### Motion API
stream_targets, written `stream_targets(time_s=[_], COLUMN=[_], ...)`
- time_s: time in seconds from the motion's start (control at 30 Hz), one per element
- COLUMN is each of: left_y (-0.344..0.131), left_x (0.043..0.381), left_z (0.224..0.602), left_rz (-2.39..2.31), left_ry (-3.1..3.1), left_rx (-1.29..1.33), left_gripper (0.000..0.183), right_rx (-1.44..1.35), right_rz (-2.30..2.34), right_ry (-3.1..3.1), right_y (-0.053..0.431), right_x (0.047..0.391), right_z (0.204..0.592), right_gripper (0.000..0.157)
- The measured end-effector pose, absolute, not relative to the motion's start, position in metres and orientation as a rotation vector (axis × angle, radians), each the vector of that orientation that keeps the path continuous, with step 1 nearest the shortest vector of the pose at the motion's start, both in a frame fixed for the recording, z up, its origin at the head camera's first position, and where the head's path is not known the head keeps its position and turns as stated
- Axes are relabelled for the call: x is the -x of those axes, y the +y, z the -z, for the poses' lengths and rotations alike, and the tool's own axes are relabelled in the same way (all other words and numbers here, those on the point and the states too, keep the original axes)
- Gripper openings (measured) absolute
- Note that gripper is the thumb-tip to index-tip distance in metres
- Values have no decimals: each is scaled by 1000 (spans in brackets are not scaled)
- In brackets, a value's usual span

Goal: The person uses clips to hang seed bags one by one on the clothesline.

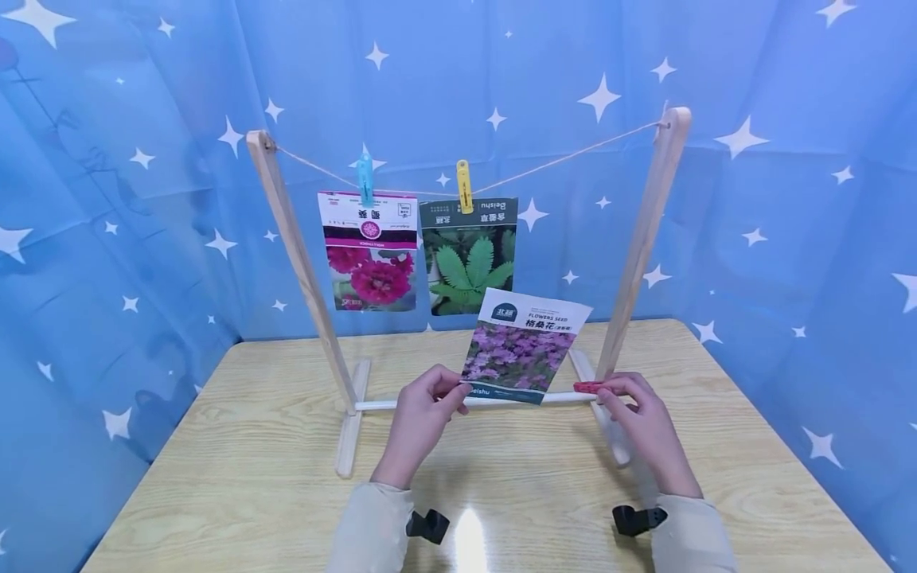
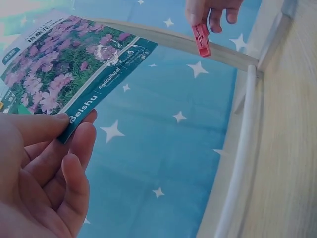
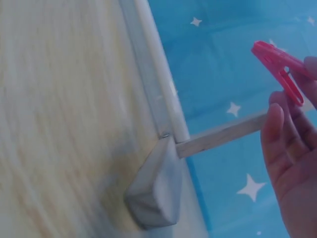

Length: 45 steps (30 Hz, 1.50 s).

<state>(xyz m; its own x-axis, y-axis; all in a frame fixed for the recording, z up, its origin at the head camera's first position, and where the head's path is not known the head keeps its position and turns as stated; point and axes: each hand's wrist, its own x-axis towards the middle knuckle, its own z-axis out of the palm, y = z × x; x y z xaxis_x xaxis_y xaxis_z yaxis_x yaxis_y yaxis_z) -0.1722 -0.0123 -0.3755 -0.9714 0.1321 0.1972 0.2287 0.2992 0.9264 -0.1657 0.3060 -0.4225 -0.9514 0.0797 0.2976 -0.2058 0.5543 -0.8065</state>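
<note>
My left hand (image 1: 424, 422) pinches the lower left corner of a seed packet (image 1: 517, 347) with purple flowers and a white top. The packet tilts in front of the wooden stand, below the string. In the left wrist view, thumb and fingers grip its green end (image 2: 106, 89). My right hand (image 1: 643, 422) holds a red clothespin (image 1: 589, 387) between thumb and fingers, to the right of the packet and apart from it. The right wrist view shows the same clothespin (image 3: 280, 69) pinched at its handle end.
A string (image 1: 566, 159) sags between the posts of the wooden stand (image 1: 645, 239). A blue clothespin (image 1: 365, 179) holds a hollyhock packet (image 1: 369, 263) on it; a yellow clothespin (image 1: 464, 187) holds a green-leaf packet (image 1: 469, 259). A white bar (image 1: 494, 402) joins the stand's feet on the table (image 1: 236, 477).
</note>
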Motion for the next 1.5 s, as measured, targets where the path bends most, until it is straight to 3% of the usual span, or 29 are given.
stream_targets(time_s=[0.9, 1.27, 1.5], left_y=[9, 19, 29], left_x=[184, 188, 190], left_z=[354, 347, 359], left_rz=[1955, 1980, 1984], left_ry=[-2294, -2235, -2198], left_rx=[369, 378, 380], left_gripper=[9, 13, 13], right_rx=[-36, -280, -499], right_rz=[-1167, -951, -686], right_ry=[-2377, -2274, -2207], right_y=[310, 313, 315], right_x=[159, 154, 146], right_z=[353, 302, 265], right_gripper=[25, 13, 17])
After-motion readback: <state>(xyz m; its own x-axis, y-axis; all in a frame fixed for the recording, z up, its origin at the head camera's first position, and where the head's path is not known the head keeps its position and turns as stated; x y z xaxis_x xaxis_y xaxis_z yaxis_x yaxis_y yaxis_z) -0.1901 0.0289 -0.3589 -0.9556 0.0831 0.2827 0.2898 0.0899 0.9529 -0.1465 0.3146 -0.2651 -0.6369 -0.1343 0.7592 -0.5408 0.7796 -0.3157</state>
